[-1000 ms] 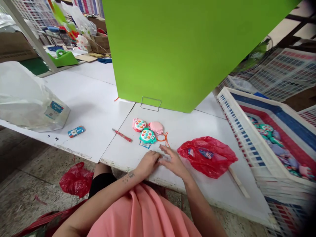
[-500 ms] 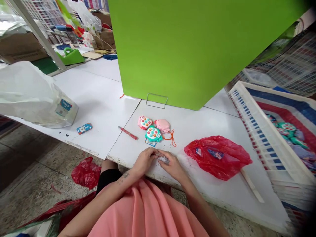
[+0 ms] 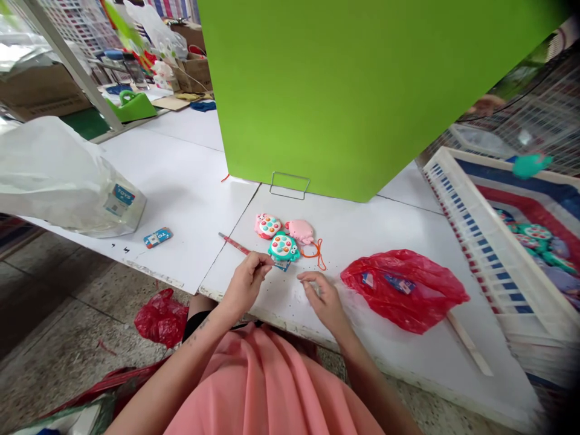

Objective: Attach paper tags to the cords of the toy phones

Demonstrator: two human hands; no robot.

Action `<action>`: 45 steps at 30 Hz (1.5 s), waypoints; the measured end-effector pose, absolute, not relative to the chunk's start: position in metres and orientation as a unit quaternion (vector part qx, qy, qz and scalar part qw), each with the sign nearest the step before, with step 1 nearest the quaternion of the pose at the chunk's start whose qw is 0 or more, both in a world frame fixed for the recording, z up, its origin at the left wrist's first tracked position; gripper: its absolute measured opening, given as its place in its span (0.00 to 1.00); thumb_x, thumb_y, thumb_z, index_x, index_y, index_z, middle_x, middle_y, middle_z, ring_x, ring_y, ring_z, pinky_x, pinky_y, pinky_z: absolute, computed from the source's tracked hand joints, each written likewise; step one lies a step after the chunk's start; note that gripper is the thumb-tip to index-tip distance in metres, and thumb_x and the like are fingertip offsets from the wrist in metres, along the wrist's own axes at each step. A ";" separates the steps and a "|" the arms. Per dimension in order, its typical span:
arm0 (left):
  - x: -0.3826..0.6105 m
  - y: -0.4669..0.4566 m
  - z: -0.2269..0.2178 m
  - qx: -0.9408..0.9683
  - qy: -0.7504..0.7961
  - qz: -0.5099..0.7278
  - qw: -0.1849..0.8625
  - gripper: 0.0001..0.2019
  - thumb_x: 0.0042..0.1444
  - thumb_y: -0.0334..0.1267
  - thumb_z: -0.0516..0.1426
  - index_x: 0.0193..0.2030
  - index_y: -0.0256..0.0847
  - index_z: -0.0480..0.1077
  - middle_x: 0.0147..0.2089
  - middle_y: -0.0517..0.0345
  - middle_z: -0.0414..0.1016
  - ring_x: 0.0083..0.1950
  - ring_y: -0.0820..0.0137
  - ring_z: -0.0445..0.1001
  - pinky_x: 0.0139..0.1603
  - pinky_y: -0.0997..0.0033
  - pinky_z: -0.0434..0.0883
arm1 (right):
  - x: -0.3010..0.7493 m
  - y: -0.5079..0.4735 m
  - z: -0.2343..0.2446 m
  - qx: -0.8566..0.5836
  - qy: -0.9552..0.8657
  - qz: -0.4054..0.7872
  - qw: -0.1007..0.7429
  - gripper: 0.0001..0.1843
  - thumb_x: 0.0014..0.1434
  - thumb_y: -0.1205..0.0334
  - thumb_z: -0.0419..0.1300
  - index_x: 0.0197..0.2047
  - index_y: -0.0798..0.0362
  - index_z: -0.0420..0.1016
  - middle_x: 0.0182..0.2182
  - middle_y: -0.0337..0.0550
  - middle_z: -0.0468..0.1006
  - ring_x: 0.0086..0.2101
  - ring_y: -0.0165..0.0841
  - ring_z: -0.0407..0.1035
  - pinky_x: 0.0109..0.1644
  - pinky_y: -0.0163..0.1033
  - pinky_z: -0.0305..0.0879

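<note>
My left hand (image 3: pixel 247 283) is pinched at the edge of a small blue card (image 3: pixel 283 265) that sticks out from under a teal button toy (image 3: pixel 283 246). Behind that toy lie a pink button toy (image 3: pixel 268 225) and a plain pink toy (image 3: pixel 300 230) with an orange cord (image 3: pixel 318 254). My right hand (image 3: pixel 322 297) rests on the white table (image 3: pixel 181 181) to the right, fingers curled together; what they hold is too small to make out. A thin red stick (image 3: pixel 232 243) lies just left of my left hand.
A crumpled red plastic bag (image 3: pixel 403 290) and a wooden stick (image 3: pixel 469 345) lie to the right. A white crate (image 3: pixel 471 241) of toys stands at far right. A green board (image 3: pixel 362 90) stands behind. A white plastic bag (image 3: pixel 58 181) and another blue card (image 3: pixel 157 237) lie left.
My hands were together over a small shiny packet at the table's edge. They have parted: the left hand moved forward to the card under the teal toy, the right stayed back.
</note>
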State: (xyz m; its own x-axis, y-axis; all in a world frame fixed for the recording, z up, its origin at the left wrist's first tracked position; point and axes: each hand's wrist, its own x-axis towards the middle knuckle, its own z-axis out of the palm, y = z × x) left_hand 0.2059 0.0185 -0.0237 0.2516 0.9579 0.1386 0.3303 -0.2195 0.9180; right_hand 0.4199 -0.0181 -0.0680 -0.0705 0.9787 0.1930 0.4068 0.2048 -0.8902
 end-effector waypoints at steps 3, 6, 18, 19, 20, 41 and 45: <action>0.207 0.011 -0.020 0.715 0.420 0.333 0.449 0.06 0.60 0.34 0.49 0.38 0.39 0.66 0.35 0.58 0.68 0.34 0.73 0.66 0.37 0.74 0.66 | 0.418 -0.012 -0.059 -0.502 -0.475 0.454 0.562 0.06 0.58 0.60 0.56 0.36 0.50 0.73 0.36 0.42 0.77 0.41 0.34 0.69 0.51 0.45 0.62; 0.215 0.003 -0.018 0.747 0.376 0.275 0.474 0.06 0.59 0.31 0.49 0.36 0.39 0.67 0.36 0.58 0.70 0.38 0.73 0.68 0.40 0.74 0.66 | 0.414 -0.007 -0.055 -0.409 -0.300 0.576 0.641 0.03 0.54 0.60 0.62 0.31 0.49 0.74 0.34 0.40 0.78 0.38 0.33 0.71 0.52 0.47 0.63; 0.225 0.037 -0.067 0.866 0.462 0.145 0.126 0.13 0.62 0.35 0.50 0.52 0.40 0.66 0.53 0.49 0.68 0.55 0.61 0.62 0.53 0.58 0.62 | 0.420 -0.013 -0.048 -0.457 -0.277 0.618 0.576 0.11 0.48 0.57 0.68 0.34 0.51 0.73 0.28 0.37 0.75 0.31 0.29 0.70 0.30 0.32 0.68; 0.224 0.038 -0.071 0.871 0.460 0.134 0.109 0.13 0.61 0.34 0.50 0.52 0.40 0.66 0.54 0.49 0.67 0.57 0.60 0.61 0.54 0.58 0.61 | 0.419 -0.014 -0.050 -0.475 -0.298 0.610 0.560 0.12 0.49 0.56 0.67 0.34 0.51 0.73 0.28 0.38 0.75 0.31 0.29 0.70 0.29 0.32 0.68; 0.223 0.037 -0.073 0.875 0.457 0.125 0.100 0.13 0.61 0.33 0.50 0.52 0.40 0.66 0.54 0.49 0.67 0.57 0.60 0.60 0.54 0.58 0.61 | 0.419 -0.014 -0.051 -0.489 -0.319 0.601 0.545 0.12 0.50 0.55 0.66 0.35 0.51 0.73 0.28 0.39 0.75 0.31 0.29 0.70 0.29 0.32 0.68; 0.219 0.042 -0.073 0.821 0.525 0.044 0.221 0.17 0.46 0.41 0.64 0.43 0.40 0.68 0.45 0.50 0.66 0.49 0.58 0.63 0.46 0.61 0.63 | 0.414 -0.011 -0.059 -0.562 -0.474 0.510 0.446 0.12 0.52 0.54 0.61 0.36 0.53 0.74 0.28 0.39 0.73 0.24 0.27 0.63 0.27 0.33 0.64; 0.218 0.040 -0.068 0.789 0.539 0.092 0.280 0.12 0.47 0.38 0.62 0.37 0.38 0.67 0.38 0.52 0.69 0.42 0.62 0.66 0.40 0.66 0.64 | 0.410 -0.011 -0.056 -0.566 -0.513 0.482 0.429 0.11 0.53 0.53 0.60 0.35 0.53 0.73 0.26 0.39 0.73 0.24 0.29 0.65 0.27 0.34 0.65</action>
State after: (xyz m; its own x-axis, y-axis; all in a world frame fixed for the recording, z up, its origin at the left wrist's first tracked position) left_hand 0.2180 0.0396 -0.0680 0.4018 0.9021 -0.1574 0.7995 -0.2618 0.5406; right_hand 0.4105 -0.0114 -0.0563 0.0079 0.9943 -0.1062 0.1673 -0.1060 -0.9802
